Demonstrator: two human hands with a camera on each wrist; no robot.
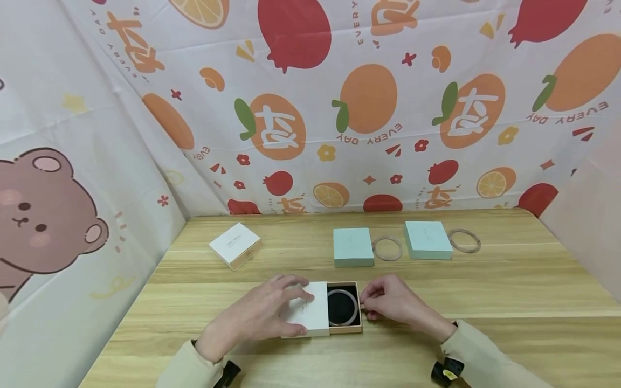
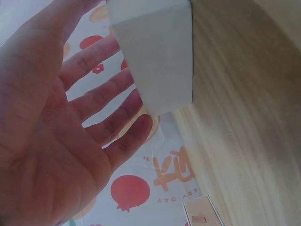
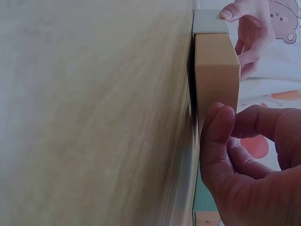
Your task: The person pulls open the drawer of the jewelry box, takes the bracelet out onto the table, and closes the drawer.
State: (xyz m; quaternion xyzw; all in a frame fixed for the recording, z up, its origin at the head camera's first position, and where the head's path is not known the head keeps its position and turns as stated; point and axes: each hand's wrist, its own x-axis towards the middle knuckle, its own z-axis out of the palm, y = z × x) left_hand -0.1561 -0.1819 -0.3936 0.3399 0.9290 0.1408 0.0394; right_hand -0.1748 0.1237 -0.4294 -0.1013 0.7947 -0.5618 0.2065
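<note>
A white sliding gift box lies on the table, its sleeve (image 1: 312,318) partly off a tan inner drawer (image 1: 359,325). Inside the drawer a pale bangle (image 1: 356,308) rests on black padding. My left hand (image 1: 264,307) holds the sleeve from the left, the thumb along its near side and the other fingers toward its far side and top. At the drawer's right end, my right hand (image 1: 395,302) pinches a small pull tab between thumb and forefinger. The right wrist view shows these fingertips (image 3: 220,120) against the tan drawer end; they mostly hide the tab.
Another white box (image 1: 236,245) sits at the back left. Two mint-green boxes (image 1: 353,248) (image 1: 428,240) stand behind, one bangle (image 1: 387,259) lying between them and another bangle (image 1: 464,251) right of the farther box. A fruit-print cloth (image 1: 315,161) hangs behind the wooden table (image 1: 509,291).
</note>
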